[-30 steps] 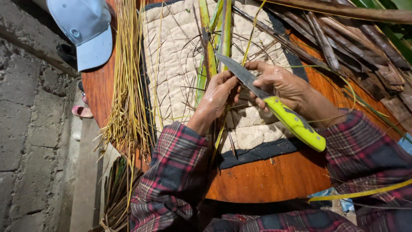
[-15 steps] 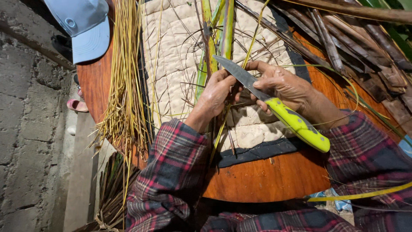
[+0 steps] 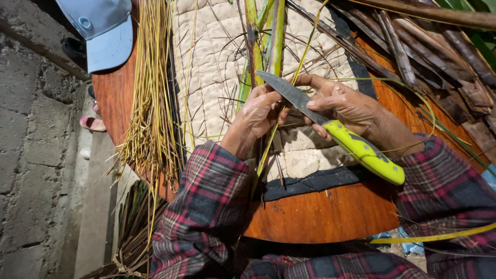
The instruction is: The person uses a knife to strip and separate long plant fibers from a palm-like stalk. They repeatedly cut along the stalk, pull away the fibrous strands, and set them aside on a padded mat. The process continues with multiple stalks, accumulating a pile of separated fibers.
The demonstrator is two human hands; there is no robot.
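My right hand (image 3: 349, 106) is clenched around a knife (image 3: 330, 126) with a bright yellow-green handle, its dark blade slanting up and left across the green leaf stalks (image 3: 264, 36), while my left hand (image 3: 256, 116) pinches a thin yellow-green strip (image 3: 268, 150) just under the blade. Both hands work over the quilted cream mat (image 3: 217, 67) that covers the middle of the round wooden table (image 3: 320, 214), near its front edge. A bundle of yellow split strips (image 3: 150, 93) hangs over the table's left edge, a pale blue cap (image 3: 101, 26) sits at its far left corner, and dried brown stalks (image 3: 429, 57) lie along the right side.
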